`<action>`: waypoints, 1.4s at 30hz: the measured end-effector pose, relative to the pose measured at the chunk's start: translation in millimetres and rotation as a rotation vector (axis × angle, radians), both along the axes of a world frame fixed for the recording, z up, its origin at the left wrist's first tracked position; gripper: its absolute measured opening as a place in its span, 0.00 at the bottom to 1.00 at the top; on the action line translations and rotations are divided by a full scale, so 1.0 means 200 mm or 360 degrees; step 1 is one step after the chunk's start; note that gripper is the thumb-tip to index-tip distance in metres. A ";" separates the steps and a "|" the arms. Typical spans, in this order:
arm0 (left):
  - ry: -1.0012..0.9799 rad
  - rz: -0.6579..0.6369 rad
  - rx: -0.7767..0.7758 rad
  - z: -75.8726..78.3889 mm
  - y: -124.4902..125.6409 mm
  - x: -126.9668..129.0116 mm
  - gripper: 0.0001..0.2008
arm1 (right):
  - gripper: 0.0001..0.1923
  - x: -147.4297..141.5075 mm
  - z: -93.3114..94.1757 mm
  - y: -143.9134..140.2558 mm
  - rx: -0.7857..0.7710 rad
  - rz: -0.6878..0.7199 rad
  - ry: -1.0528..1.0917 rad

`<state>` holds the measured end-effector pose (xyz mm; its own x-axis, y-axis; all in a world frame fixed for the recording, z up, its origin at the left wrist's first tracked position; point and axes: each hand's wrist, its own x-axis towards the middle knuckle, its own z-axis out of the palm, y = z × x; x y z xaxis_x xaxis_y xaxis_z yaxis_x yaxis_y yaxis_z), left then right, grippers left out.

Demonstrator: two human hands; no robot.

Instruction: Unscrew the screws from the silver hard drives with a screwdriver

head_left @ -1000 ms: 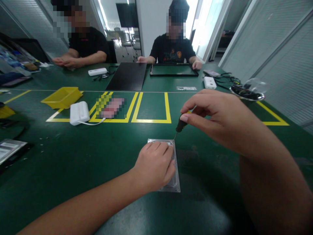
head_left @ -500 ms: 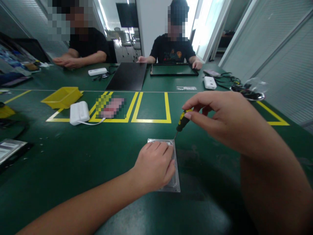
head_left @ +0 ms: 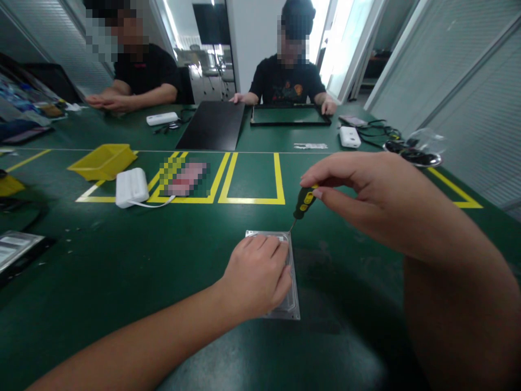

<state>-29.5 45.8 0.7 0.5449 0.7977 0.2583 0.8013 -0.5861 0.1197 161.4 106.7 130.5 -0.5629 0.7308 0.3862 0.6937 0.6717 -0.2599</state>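
Note:
A silver hard drive lies flat on the green table, its left side and middle covered by my left hand. That hand has its fingers curled over the drive and presses it down. My right hand grips a screwdriver with a dark green and yellow handle between thumb and fingers. The screwdriver leans, and its thin shaft reaches down to the drive's far right corner, where its tip appears to touch. Whether a screw sits under the tip is too small to make out.
Beyond the drive lie a white power bank with a cable, a blurred pink phone and a yellow bin. Another drive is at far left. Across the table, one person holds a black frame; another person sits left.
The screwdriver handle has turned in my right hand, with its yellow patches now facing differently. My fingers have shifted slightly on it. My left hand and the drive have stayed put.

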 end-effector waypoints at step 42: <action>-0.0014 -0.0009 0.0023 -0.01 0.00 0.00 0.17 | 0.17 0.00 -0.02 0.03 0.0006 0.0092 0.0017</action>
